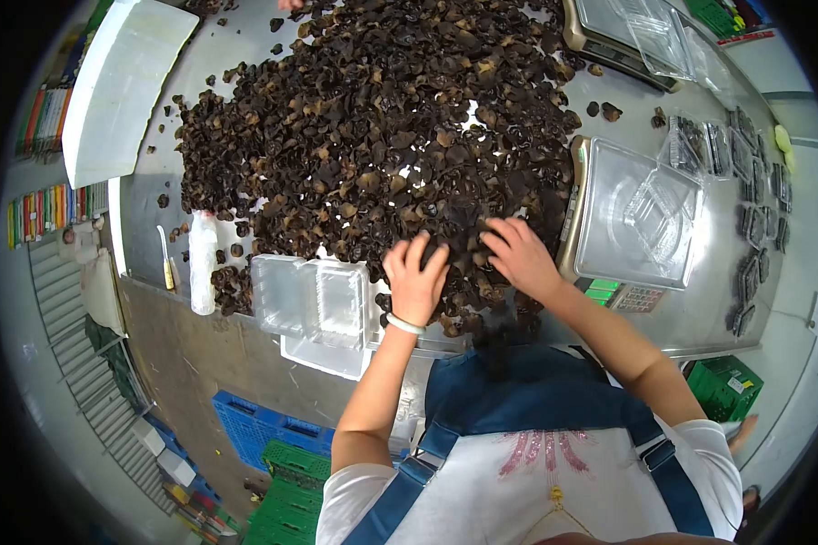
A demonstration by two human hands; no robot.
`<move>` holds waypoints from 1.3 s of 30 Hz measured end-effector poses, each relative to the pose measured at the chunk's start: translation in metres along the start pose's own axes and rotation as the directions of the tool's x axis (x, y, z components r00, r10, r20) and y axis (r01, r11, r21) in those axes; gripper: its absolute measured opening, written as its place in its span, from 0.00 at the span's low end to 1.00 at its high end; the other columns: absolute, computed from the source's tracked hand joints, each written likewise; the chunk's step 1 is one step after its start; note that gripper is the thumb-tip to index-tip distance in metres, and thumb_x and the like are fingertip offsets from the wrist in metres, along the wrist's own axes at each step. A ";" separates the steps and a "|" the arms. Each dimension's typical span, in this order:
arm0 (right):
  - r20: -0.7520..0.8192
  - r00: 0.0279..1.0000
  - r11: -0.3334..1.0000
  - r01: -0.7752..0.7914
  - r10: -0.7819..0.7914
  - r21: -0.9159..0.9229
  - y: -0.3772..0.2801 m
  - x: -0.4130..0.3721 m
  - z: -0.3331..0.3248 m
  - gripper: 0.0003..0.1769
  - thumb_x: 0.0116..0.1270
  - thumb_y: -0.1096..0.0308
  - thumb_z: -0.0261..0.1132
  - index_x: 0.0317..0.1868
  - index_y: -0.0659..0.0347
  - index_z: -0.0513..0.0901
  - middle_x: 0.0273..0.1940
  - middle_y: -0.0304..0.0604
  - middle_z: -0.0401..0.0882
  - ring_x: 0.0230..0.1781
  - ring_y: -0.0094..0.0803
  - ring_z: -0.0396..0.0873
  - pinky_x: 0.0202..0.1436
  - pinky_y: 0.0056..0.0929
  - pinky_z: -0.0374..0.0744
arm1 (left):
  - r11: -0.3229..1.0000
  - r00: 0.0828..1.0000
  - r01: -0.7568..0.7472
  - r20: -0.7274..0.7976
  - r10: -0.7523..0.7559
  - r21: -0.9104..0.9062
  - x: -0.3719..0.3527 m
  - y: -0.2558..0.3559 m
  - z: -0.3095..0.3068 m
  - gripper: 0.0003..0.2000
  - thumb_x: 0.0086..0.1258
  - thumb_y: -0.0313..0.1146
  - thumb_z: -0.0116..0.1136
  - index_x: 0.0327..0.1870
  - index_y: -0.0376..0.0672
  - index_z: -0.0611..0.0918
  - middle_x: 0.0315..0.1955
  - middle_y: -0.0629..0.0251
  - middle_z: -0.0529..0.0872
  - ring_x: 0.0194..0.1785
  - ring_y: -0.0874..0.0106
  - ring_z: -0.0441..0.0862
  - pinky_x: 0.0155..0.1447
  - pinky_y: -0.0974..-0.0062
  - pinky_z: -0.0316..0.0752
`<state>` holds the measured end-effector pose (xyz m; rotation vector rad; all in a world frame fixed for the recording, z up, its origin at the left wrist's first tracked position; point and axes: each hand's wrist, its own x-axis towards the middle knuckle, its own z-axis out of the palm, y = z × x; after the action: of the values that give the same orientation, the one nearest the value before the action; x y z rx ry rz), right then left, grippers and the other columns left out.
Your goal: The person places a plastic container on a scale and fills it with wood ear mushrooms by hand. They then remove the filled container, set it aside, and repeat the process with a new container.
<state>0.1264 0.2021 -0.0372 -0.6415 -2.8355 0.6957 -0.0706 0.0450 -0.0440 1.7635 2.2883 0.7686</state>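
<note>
A big heap of dark dried mushrooms [382,127] covers the metal table [154,218]. My left hand [415,277] rests palm-down on the heap's near edge, fingers spread among the pieces, a pale band at its wrist. Close to it on the right, my right hand [518,254] also lies on the mushrooms with fingers curled into them. Whether either hand has pieces in its grasp is hidden. An empty clear plastic clamshell box [311,300] lies open just left of my left hand.
A scale [632,222] with a clear tray on it stands right of my right hand; a second scale [623,41] is further back. Filled clear packs [754,182] line the right side. A white bottle [203,263] and a white board [118,86] are at the left. Crates sit on the floor.
</note>
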 end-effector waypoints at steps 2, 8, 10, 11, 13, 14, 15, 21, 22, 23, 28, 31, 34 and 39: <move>0.022 0.996 0.991 -0.088 0.091 -0.098 -0.003 0.013 -0.023 0.44 0.54 0.62 0.80 0.72 0.52 0.72 0.73 0.45 0.66 0.69 0.50 0.67 0.69 0.49 0.74 | 0.989 0.991 0.089 0.087 -0.099 0.115 0.031 0.006 -0.027 0.42 0.46 0.40 0.84 0.69 0.59 0.79 0.74 0.56 0.69 0.73 0.44 0.64 0.72 0.44 0.64; 0.143 0.945 0.955 -0.288 0.295 -0.069 -0.015 0.040 -0.005 0.59 0.46 0.68 0.83 0.79 0.52 0.63 0.74 0.52 0.63 0.70 0.57 0.68 0.65 0.51 0.80 | 0.952 0.882 0.258 0.361 -0.302 0.167 0.072 0.007 -0.023 0.58 0.37 0.41 0.88 0.79 0.59 0.68 0.75 0.52 0.66 0.71 0.45 0.67 0.68 0.44 0.71; 0.123 0.958 0.949 -0.275 0.258 0.152 -0.025 0.040 0.012 0.55 0.47 0.72 0.80 0.77 0.54 0.64 0.73 0.54 0.63 0.67 0.60 0.71 0.65 0.50 0.82 | 0.983 0.931 0.159 0.344 -0.120 -0.088 0.064 0.007 -0.005 0.50 0.44 0.26 0.78 0.77 0.52 0.69 0.68 0.51 0.73 0.64 0.45 0.76 0.67 0.54 0.77; 0.035 0.959 0.907 -0.276 0.280 0.317 -0.030 0.036 0.020 0.50 0.49 0.76 0.76 0.74 0.57 0.65 0.72 0.56 0.64 0.65 0.62 0.73 0.65 0.50 0.81 | 0.944 0.937 0.203 0.332 -0.110 -0.260 0.056 0.009 0.004 0.48 0.45 0.25 0.76 0.75 0.49 0.70 0.66 0.51 0.74 0.65 0.46 0.76 0.68 0.56 0.76; 0.118 0.930 0.785 -0.358 0.348 0.505 -0.036 0.031 0.019 0.44 0.50 0.78 0.74 0.70 0.58 0.68 0.68 0.53 0.68 0.66 0.58 0.75 0.64 0.48 0.80 | 0.840 0.944 0.264 0.305 -0.125 -0.474 0.045 0.018 0.009 0.43 0.46 0.22 0.72 0.72 0.45 0.73 0.62 0.51 0.77 0.66 0.49 0.76 0.70 0.60 0.75; 0.184 0.906 0.703 -0.414 0.382 0.579 -0.041 0.027 0.011 0.42 0.50 0.79 0.73 0.68 0.57 0.69 0.66 0.52 0.70 0.66 0.56 0.75 0.64 0.47 0.79 | 0.802 0.945 0.289 0.289 -0.152 -0.523 0.039 0.021 0.009 0.41 0.46 0.21 0.70 0.71 0.43 0.74 0.61 0.51 0.78 0.67 0.52 0.77 0.71 0.61 0.74; 0.155 0.913 0.687 -0.389 0.378 0.614 -0.042 0.020 0.010 0.42 0.49 0.80 0.72 0.68 0.58 0.69 0.65 0.52 0.71 0.67 0.54 0.75 0.67 0.44 0.78 | 0.757 0.940 0.320 0.291 -0.179 -0.570 0.035 0.025 0.006 0.38 0.47 0.20 0.67 0.68 0.42 0.77 0.60 0.54 0.78 0.67 0.55 0.77 0.72 0.64 0.72; -0.108 0.901 0.680 -0.234 0.420 0.695 -0.050 -0.017 -0.037 0.38 0.49 0.82 0.69 0.64 0.58 0.72 0.63 0.50 0.73 0.66 0.54 0.75 0.67 0.42 0.78 | 0.711 0.955 0.281 0.257 -0.145 -0.644 0.047 0.084 -0.022 0.34 0.47 0.20 0.64 0.64 0.41 0.79 0.58 0.56 0.79 0.64 0.58 0.79 0.72 0.65 0.72; -0.178 0.887 0.710 -0.205 0.426 0.674 -0.047 -0.022 -0.054 0.38 0.49 0.82 0.69 0.64 0.58 0.73 0.63 0.49 0.73 0.67 0.53 0.75 0.68 0.41 0.77 | 0.718 0.963 0.245 0.250 -0.101 -0.651 0.058 0.099 -0.024 0.34 0.48 0.21 0.64 0.65 0.40 0.78 0.58 0.57 0.79 0.65 0.60 0.79 0.72 0.67 0.71; -0.138 0.859 0.671 -0.274 0.493 0.689 -0.043 -0.030 -0.073 0.38 0.49 0.82 0.69 0.64 0.59 0.73 0.63 0.49 0.72 0.68 0.52 0.74 0.69 0.40 0.76 | 0.725 0.971 0.195 0.236 -0.045 -0.660 0.070 0.115 -0.023 0.35 0.47 0.20 0.64 0.65 0.40 0.78 0.59 0.57 0.79 0.65 0.59 0.79 0.72 0.66 0.72; -0.428 0.682 0.735 -0.241 0.593 0.634 0.014 -0.082 -0.142 0.36 0.47 0.81 0.65 0.62 0.60 0.74 0.60 0.51 0.76 0.66 0.52 0.75 0.71 0.41 0.73 | 0.689 0.945 -0.062 0.179 0.272 -0.722 0.143 0.214 0.003 0.33 0.47 0.20 0.63 0.63 0.40 0.80 0.57 0.55 0.80 0.64 0.56 0.79 0.72 0.64 0.72; -0.508 0.552 0.716 -0.261 0.661 0.648 0.057 -0.115 -0.168 0.36 0.47 0.81 0.65 0.62 0.60 0.75 0.59 0.51 0.76 0.65 0.51 0.76 0.70 0.40 0.74 | 0.613 0.891 -0.095 0.208 0.404 -0.784 0.181 0.271 0.040 0.33 0.48 0.20 0.64 0.63 0.41 0.80 0.57 0.54 0.80 0.65 0.54 0.78 0.73 0.65 0.72; -0.446 0.552 0.689 -0.380 0.705 0.618 0.109 -0.147 -0.168 0.40 0.49 0.83 0.66 0.67 0.58 0.72 0.65 0.51 0.73 0.68 0.53 0.75 0.70 0.43 0.75 | 0.613 0.844 -0.108 0.254 0.473 -0.783 0.201 0.304 0.093 0.33 0.48 0.21 0.65 0.64 0.42 0.79 0.60 0.52 0.78 0.66 0.51 0.77 0.72 0.62 0.73; -0.248 0.649 0.693 -0.648 0.720 0.316 0.126 -0.180 -0.178 0.46 0.54 0.81 0.73 0.74 0.54 0.67 0.74 0.51 0.64 0.72 0.57 0.70 0.72 0.46 0.76 | 0.856 0.788 -0.273 0.408 0.461 -0.438 0.197 0.309 0.127 0.41 0.52 0.27 0.75 0.73 0.49 0.72 0.75 0.43 0.65 0.71 0.38 0.70 0.76 0.54 0.70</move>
<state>0.3775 0.2966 0.0524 -1.6616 -2.0878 0.8356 0.1899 0.3225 0.0322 1.9659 1.3797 0.6270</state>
